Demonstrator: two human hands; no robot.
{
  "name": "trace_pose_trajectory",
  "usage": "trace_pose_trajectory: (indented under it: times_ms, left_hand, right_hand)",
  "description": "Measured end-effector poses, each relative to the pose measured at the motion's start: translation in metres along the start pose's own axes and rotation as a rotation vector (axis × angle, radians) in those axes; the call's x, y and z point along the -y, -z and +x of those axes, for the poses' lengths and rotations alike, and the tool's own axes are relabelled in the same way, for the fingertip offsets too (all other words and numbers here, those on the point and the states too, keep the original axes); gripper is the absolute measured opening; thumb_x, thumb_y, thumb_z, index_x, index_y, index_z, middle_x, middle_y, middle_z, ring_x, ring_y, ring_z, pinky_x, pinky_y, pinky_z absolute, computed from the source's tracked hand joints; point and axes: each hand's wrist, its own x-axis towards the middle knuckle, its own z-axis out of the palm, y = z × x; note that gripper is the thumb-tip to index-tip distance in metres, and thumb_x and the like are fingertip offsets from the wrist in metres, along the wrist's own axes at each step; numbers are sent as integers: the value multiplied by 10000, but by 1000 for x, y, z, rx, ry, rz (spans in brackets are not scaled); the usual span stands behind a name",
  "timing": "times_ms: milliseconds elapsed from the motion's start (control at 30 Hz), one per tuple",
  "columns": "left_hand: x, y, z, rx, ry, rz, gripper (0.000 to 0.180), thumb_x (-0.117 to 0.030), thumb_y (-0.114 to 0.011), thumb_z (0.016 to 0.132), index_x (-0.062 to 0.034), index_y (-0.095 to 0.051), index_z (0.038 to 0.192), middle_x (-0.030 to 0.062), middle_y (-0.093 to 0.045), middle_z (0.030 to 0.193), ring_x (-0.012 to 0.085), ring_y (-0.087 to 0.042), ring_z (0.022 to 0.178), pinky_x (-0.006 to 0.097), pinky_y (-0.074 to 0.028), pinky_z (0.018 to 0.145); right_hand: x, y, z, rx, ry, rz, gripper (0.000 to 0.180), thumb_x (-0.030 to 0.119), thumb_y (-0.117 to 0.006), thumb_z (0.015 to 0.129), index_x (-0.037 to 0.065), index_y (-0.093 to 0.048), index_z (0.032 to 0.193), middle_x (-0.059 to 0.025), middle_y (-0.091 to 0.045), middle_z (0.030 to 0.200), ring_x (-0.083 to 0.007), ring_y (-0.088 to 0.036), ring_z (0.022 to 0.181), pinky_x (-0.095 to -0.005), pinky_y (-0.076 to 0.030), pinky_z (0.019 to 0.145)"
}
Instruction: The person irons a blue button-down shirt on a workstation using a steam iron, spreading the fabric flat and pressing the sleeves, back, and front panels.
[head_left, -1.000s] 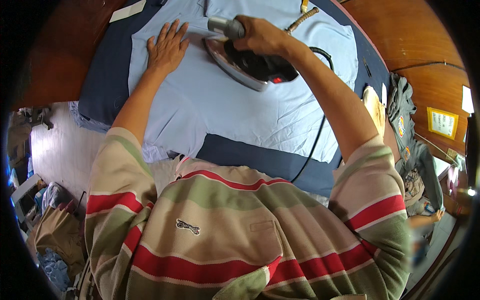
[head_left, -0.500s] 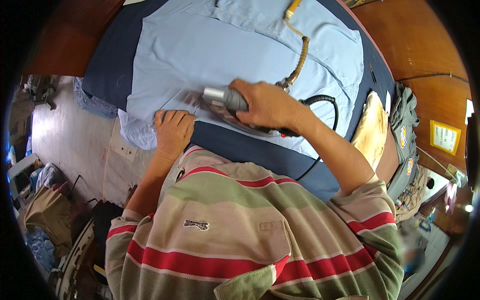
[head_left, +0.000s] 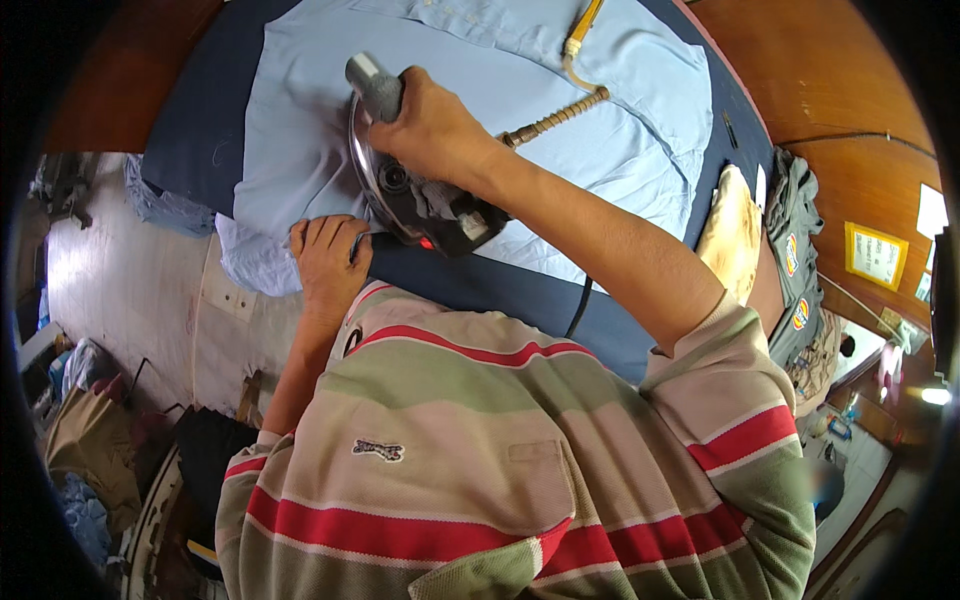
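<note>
A light blue garment (head_left: 300, 100) with buttons along its far part lies spread over a dark navy ironing cover (head_left: 185, 150). My right hand (head_left: 435, 125) is closed round the grey handle of a steam iron (head_left: 375, 195), tilted in view over the garment's left half. A brown coiled hose (head_left: 560, 117) runs from the iron to a yellow pipe at the top; a black cord hangs on its near side. My left hand (head_left: 328, 262) rests on the garment's near left edge, fingers slightly apart on the cloth. Small folds show between this hand and the iron.
A scorched cream cloth (head_left: 735, 225) and dark grey garments (head_left: 790, 260) with round patches lie at the right. Light cloth (head_left: 260, 255) hangs off the near left edge. Piled clothes (head_left: 95, 430) lie at the lower left. A wooden panel (head_left: 830, 80) stands at the right.
My right hand has moved the iron away from me and to the left, turning it. The coiled hose has swung lower and flatter. My left hand stays on the garment's edge.
</note>
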Motion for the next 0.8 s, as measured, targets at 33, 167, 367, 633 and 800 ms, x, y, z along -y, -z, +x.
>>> trace_pose_trajectory:
  times_ms: [33, 167, 367, 633, 800]
  left_hand:
    - [1, 0, 2, -6, -24, -8, 135, -99, -649, 682, -109, -595, 805, 16, -592, 854, 199, -540, 850, 369, -338, 850]
    - [1, 0, 2, -18, -42, -20, 135, -87, -644, 678, -106, -591, 800, 13, -589, 843, 197, -540, 836, 367, -340, 843]
    - [4, -4, 0, -14, -15, -23, 120, -113, -635, 681, -129, -607, 797, -14, -582, 828, 171, -531, 834, 398, -313, 878]
    - [-39, 2, 25, -100, -158, -149, 232, -93, -614, 681, -72, -584, 910, 77, -603, 968, 236, -552, 887, 401, -355, 842]
    - [-104, -55, 42, 274, -596, -448, 259, -177, -623, 731, -92, -594, 974, 40, -579, 1022, 206, -554, 936, 397, -375, 882]
  right_hand:
    - [-11, 0, 1, 8, 16, -101, 529, 285, -627, 699, -102, -471, 1024, -305, -588, 891, -355, -613, 876, -387, -469, 758]
    - [-43, 33, -20, 61, 99, -232, 476, 228, -627, 703, -65, -475, 1045, -269, -605, 858, -350, -621, 826, -386, -479, 728]
    - [-56, 67, -49, 108, -75, -153, 482, 176, -635, 705, -42, -462, 1098, -174, -589, 853, -257, -600, 817, -340, -472, 742]
    - [-64, 67, -58, 87, 20, -245, 459, 171, -634, 700, -9, -482, 1094, -236, -605, 902, -336, -602, 852, -362, -463, 797]
    - [-101, 126, -17, -72, 56, -246, 423, 180, -656, 738, -5, -497, 1083, -71, -571, 799, -135, -567, 692, -279, -478, 624]
